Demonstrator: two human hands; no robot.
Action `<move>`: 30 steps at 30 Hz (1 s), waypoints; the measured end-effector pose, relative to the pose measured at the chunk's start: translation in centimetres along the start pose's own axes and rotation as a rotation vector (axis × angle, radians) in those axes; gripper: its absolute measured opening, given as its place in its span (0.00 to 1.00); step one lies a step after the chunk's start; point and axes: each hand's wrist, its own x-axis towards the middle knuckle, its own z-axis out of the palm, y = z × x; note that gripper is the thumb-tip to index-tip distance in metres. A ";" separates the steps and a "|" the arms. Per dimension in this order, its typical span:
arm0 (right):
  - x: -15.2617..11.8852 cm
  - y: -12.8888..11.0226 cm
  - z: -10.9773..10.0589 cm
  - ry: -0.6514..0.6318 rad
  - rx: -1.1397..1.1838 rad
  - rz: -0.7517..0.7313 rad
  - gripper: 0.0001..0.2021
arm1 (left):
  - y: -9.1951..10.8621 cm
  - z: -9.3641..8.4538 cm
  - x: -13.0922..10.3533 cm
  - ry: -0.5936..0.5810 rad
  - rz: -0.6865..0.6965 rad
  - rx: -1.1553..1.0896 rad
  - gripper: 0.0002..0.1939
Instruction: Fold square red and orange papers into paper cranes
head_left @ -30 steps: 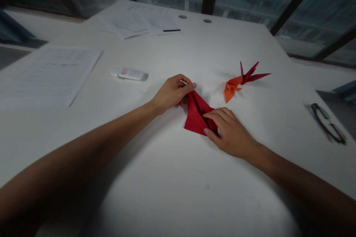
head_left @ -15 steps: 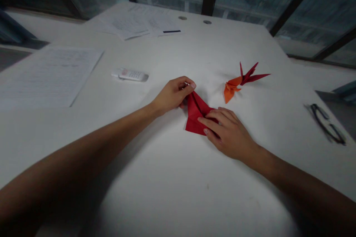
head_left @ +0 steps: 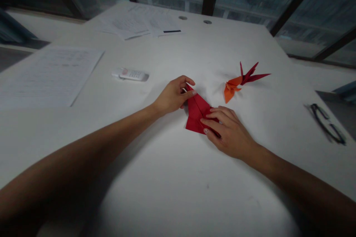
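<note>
A partly folded sheet of red paper (head_left: 196,113) lies on the white table (head_left: 172,177), between my two hands. The thumb and fingers of my left hand (head_left: 176,94) pinch its upper left corner. Across its right part rest the fingers of my right hand (head_left: 229,129), slightly bent and a little apart, pressing the paper down; they hide its right edge. Beyond my right hand stand an orange folded paper figure (head_left: 231,88) and a dark red one (head_left: 250,76) with pointed tips, touching each other.
Left of my hands lies a white remote control (head_left: 130,74). Printed sheets (head_left: 52,76) cover the left side, and more papers (head_left: 133,22) lie at the back with a dark strip (head_left: 171,31). Black-framed glasses (head_left: 327,124) rest near the right edge.
The gap along the paper's middle has narrowed, and the upper flap now lies flatter. My left thumb has moved slightly down and over the red corner. The right hand has barely shifted.
</note>
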 end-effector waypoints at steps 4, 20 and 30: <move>0.0 0.2 0.1 -0.037 0.041 0.029 0.15 | 0.5 0.0 -0.2 0.016 -0.036 0.009 0.12; 0.0 1.7 0.6 0.344 0.239 0.436 0.25 | 0.5 0.0 0.0 0.134 0.139 -0.162 0.22; 0.1 3.0 1.3 0.415 0.722 0.571 0.24 | 1.2 -0.6 0.1 0.080 0.195 -0.352 0.22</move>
